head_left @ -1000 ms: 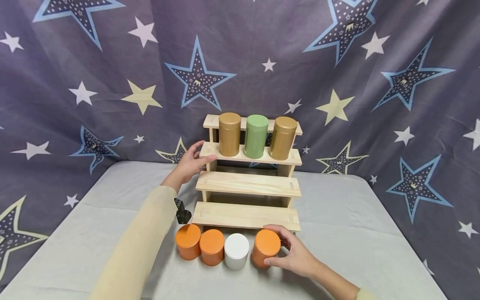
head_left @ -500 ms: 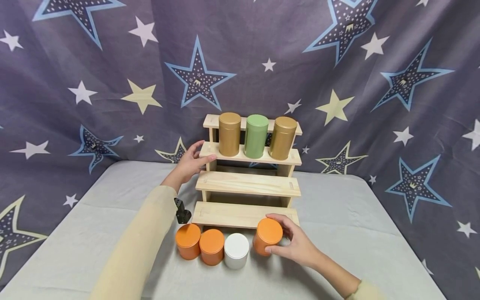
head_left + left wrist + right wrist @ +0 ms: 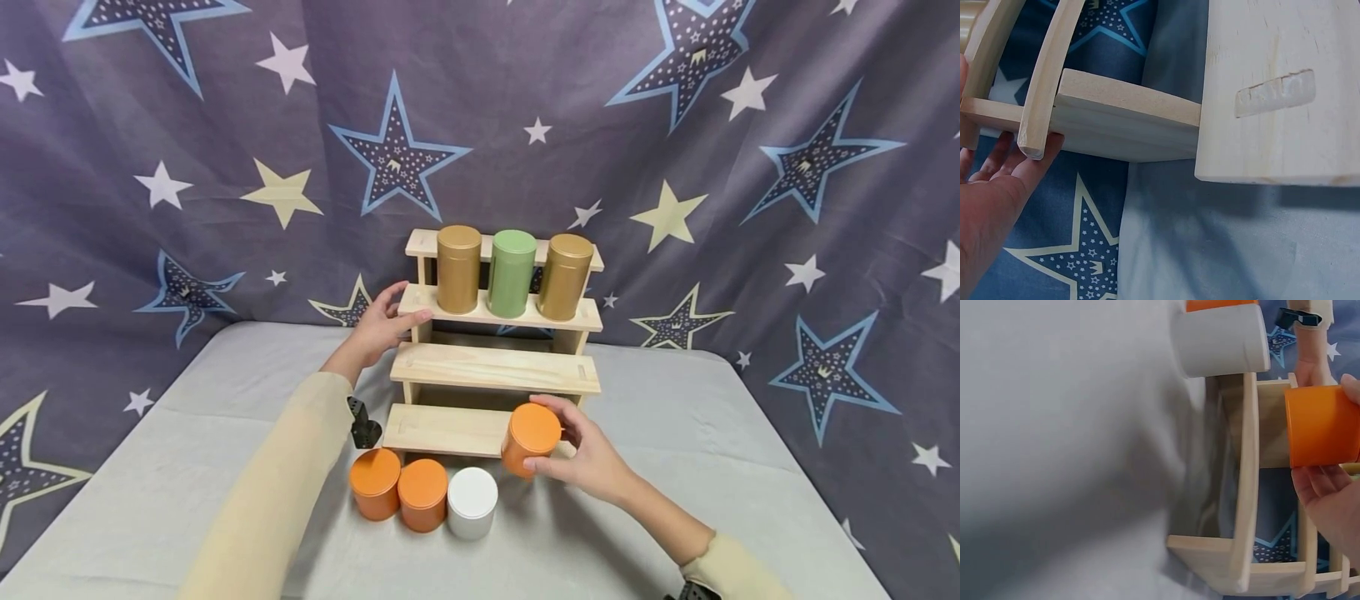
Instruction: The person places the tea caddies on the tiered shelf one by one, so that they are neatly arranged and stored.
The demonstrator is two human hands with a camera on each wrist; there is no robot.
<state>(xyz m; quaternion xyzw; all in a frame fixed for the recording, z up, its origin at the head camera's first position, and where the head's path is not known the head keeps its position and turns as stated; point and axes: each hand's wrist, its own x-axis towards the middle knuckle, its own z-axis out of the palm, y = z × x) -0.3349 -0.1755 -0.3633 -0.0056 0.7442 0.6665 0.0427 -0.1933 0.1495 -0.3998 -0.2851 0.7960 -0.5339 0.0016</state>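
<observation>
Resting nearest me on grey cloth are two orange tins and, at their right, a white tin. Beyond, to the right, the right hand grips a third orange tin between thumb and fingers, raised before the lowest step of a wooden shelf. Farther, at left, the left hand, thumb on top, grips the third step, where a green tin stands between two gold tins.

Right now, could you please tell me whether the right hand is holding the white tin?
No, the right hand grips an orange tin, while the white tin stands on the grey cloth.
</observation>
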